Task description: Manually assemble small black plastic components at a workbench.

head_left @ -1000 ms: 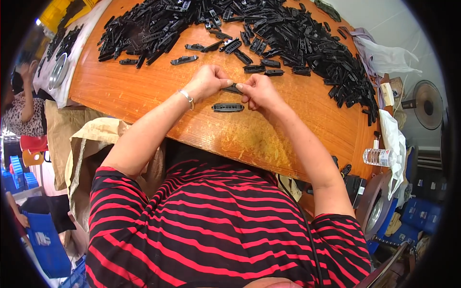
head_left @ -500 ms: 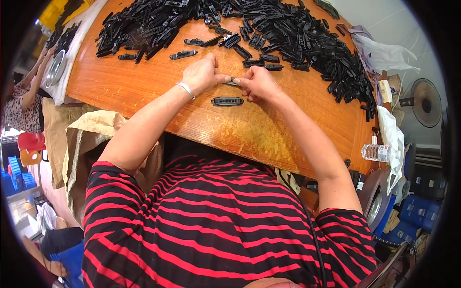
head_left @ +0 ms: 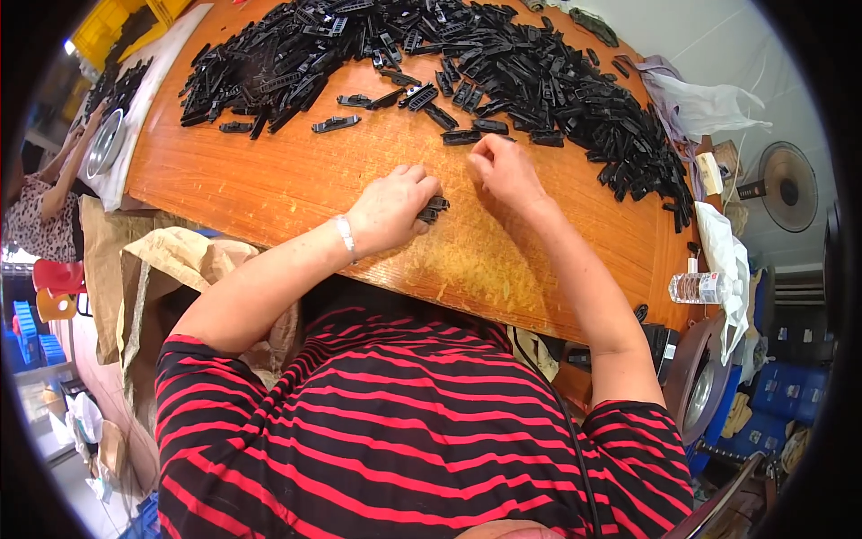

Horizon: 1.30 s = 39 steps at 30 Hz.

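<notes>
My left hand (head_left: 393, 208) rests low over the wooden table (head_left: 296, 189), its fingers closed around small black plastic parts (head_left: 435, 209) whose ends stick out by the fingertips. How many it holds I cannot tell. Farther right, my right hand (head_left: 510, 175) has its fingers bent together, close to a long black part (head_left: 461, 137) and another black part (head_left: 491, 126) at the near fringe of the pile. Whatever may be between those fingertips is hidden. A few loose black parts (head_left: 336, 124) lie beyond my left hand.
A broad pile of black parts (head_left: 557, 76) curves across the table's far side and down its right. A plastic bottle (head_left: 696, 288) lies at the right edge, with a fan (head_left: 788, 187) beyond. Brown sacking (head_left: 184, 256) hangs at the left. Another person (head_left: 45, 193) works at the far left.
My hands have come apart. The left moved nearer to me and now covers the spot where a black part lay; the right shifted slightly right, toward the pile's fringe.
</notes>
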{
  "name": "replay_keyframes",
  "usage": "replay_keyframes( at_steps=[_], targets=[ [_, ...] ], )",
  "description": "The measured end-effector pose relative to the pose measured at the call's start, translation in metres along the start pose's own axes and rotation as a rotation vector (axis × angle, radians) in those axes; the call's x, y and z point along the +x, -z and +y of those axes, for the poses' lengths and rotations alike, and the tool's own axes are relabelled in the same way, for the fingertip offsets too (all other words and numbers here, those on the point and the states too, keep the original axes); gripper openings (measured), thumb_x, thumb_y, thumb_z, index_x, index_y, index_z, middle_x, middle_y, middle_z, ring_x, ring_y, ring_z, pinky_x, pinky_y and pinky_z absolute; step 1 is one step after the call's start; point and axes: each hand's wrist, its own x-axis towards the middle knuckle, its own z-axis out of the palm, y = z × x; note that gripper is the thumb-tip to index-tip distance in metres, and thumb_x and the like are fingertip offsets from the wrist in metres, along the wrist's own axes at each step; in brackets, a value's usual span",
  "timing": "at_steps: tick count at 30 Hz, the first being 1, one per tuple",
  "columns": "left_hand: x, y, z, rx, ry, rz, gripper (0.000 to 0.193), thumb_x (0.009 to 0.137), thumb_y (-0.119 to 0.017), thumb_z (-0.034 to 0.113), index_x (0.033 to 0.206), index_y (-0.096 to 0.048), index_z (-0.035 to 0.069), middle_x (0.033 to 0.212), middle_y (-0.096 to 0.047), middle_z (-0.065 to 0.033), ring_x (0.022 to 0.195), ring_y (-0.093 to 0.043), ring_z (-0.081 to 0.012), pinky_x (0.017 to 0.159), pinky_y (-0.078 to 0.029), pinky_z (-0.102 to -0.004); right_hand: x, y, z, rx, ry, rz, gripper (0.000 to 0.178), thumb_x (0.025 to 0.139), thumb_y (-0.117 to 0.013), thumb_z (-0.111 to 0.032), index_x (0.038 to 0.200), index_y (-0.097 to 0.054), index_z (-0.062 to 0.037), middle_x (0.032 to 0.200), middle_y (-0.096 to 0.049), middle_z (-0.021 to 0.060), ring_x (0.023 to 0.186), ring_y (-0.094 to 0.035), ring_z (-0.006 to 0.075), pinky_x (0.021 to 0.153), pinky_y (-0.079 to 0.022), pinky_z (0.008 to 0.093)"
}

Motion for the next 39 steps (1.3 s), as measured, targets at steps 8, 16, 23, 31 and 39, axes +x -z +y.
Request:
replay_keyframes(
  at_steps=[8, 16, 23, 31, 39],
  targets=[
    [-0.123, 0.204, 0.033, -0.476, 0.465, 0.211, 0.045, 0.064, -0.069, 0.003, 0.108, -0.058, 0.002, 0.100, -0.056, -0.0023, 0.091, -0.058, -0.0144, 0.078, -0.047, -0.0258, 0.020, 0.002, 0.013, -0.373, 0.230, 0.282, 0.020, 0.083, -0.068, -0.012, 0.100, -0.060, -0.0076, 0.102, -0.058, 0.0105, 0.086, -0.063, 0.0334, 0.072, -0.051, 0.0422],
    [-0.257, 0.157, 0.014, -0.223, 0.909, 0.041, 0.043, 0.068, -0.070, 0.005, 0.109, -0.057, -0.001, 0.103, -0.060, -0.0080, 0.096, -0.059, -0.0186, 0.086, -0.047, -0.0310, 0.019, -0.012, 0.000, -0.424, 0.328, 0.153, 0.020, 0.083, -0.068, -0.012, 0.099, -0.058, -0.0035, 0.096, -0.057, 0.0129, 0.079, -0.063, 0.0347, 0.068, -0.053, 0.0422],
    [-0.140, 0.184, -0.019, -0.201, 0.774, 0.390, 0.012, 0.080, -0.066, 0.006, 0.085, -0.057, -0.002, 0.074, -0.060, -0.0022, 0.072, -0.055, -0.0106, 0.065, -0.046, -0.0270, 0.010, -0.019, -0.002, -0.334, 0.309, 0.172, 0.025, 0.077, -0.075, -0.014, 0.089, -0.056, -0.0046, 0.088, -0.057, 0.0114, 0.077, -0.061, 0.0351, 0.065, -0.050, 0.0418],
    [0.015, 0.070, -0.132, 0.349, 0.214, 0.069, 0.024, 0.077, -0.067, 0.008, 0.099, -0.060, 0.002, 0.098, -0.060, -0.0143, 0.087, -0.063, -0.0322, 0.077, -0.052, -0.0411, -0.002, -0.036, -0.023, -0.256, 0.303, 0.177, 0.026, 0.076, -0.075, -0.014, 0.084, -0.052, -0.0045, 0.086, -0.057, 0.0131, 0.076, -0.061, 0.0360, 0.064, -0.049, 0.0433],
    [0.042, 0.046, -0.111, -0.001, 0.368, 0.064, 0.017, 0.079, -0.070, 0.007, 0.092, -0.061, 0.000, 0.085, -0.064, -0.0110, 0.078, -0.065, -0.0229, 0.067, -0.052, -0.0339, -0.010, -0.031, -0.025, -0.142, 0.304, 0.232, 0.017, 0.081, -0.070, -0.016, 0.090, -0.059, -0.0058, 0.088, -0.058, 0.0127, 0.076, -0.062, 0.0352, 0.066, -0.050, 0.0429]
  ],
)
